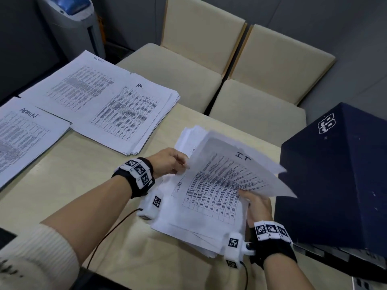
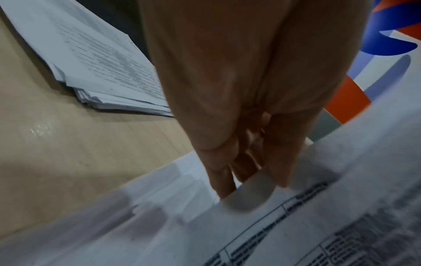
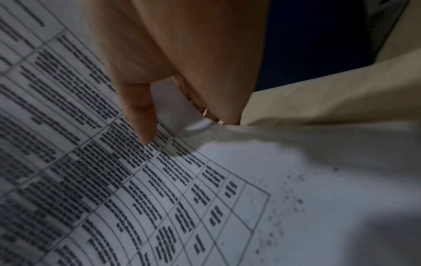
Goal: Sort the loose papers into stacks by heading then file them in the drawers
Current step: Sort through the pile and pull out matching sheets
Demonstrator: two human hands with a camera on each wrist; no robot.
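both hands are holding the same sheet right now, the one with "i.t" handwritten on top [image 1: 230, 176]. the left hand [image 1: 169, 163] is pinching its near-left edge and the right hand [image 1: 258, 203] is gripping the bottom right corner, thumb lying on the printed table. the sheet is tilting up off the unsorted pile [image 1: 188, 233], which is sitting on the counter [image 1: 69, 185] right under both hands, long axis running away from the person toward the navy box [image 1: 335, 181].

the thing the next move hangs on, i'd guess: the sorted stacks are all lying off to the left and further back, so the left hand is the nearer one to carry it over. i'm counting three stacks there: "admin" [image 1: 23, 141] at the left edge, "ha" [image 1: 134, 116] closest to the pile, and one behind with a heading too small to read [image 1: 83, 82]. none is reading "i.t", so this probably starts a fourth. two beige chairs [image 1: 261, 65] behind the counter.
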